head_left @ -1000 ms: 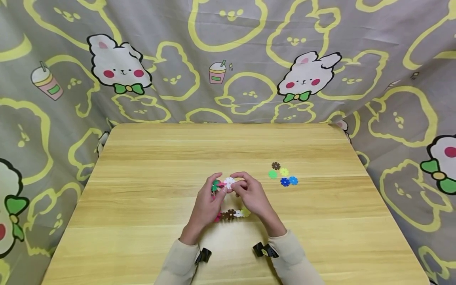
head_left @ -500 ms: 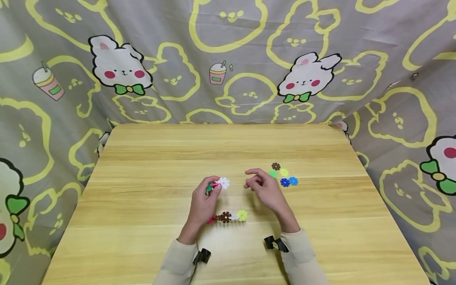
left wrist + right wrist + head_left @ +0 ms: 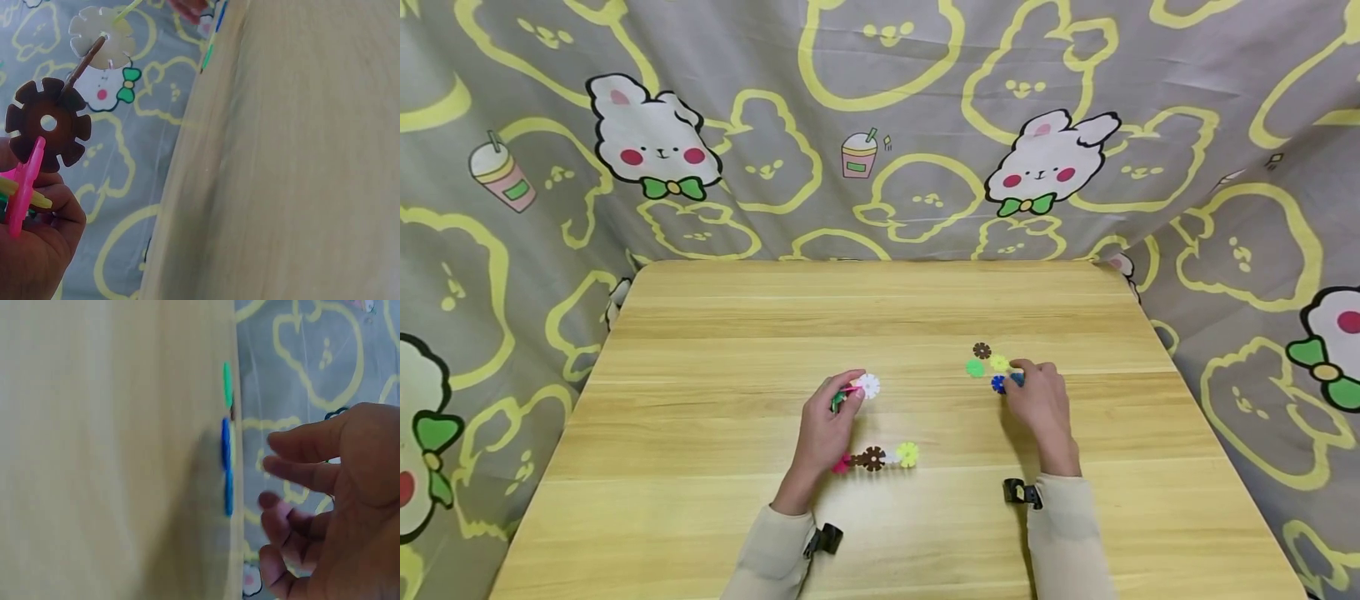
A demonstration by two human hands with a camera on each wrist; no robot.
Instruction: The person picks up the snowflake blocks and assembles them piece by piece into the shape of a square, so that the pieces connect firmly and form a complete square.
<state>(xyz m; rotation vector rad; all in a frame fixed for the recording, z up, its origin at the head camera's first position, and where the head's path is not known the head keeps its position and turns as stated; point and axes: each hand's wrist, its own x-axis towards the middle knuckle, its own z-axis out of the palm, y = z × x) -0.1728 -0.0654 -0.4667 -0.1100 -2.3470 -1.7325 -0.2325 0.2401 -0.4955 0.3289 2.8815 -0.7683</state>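
**Left hand pinches the discs, right hand hovers over the loose ones!**

Hands well apart here! The left hand, left of the table's middle, pinches linked notched discs between thumb and fingers. A white disc pokes out past the fingertips towards the right edge, with a pink disc and a green disc tucked in behind. And look on the near-edge side of that hand: a linked strip runs towards the right edge, pink, two browns, a white, then yellow at the tip! The palm hides the joins, so I cannot tell how the pieces connect inside the grip.

Over to the right hand, between the table's middle and right edge! Fingers bent, tips apart, nothing held, poised just above a light blue disc. Touching that one, snug on the left-edge side, lies a dark blue disc. Towards the far edge, a yellow disc, a bright green disc and a loose brown disc, all flat on the wooden table. Behind the far edge hangs a grey curtain covered in rabbits!
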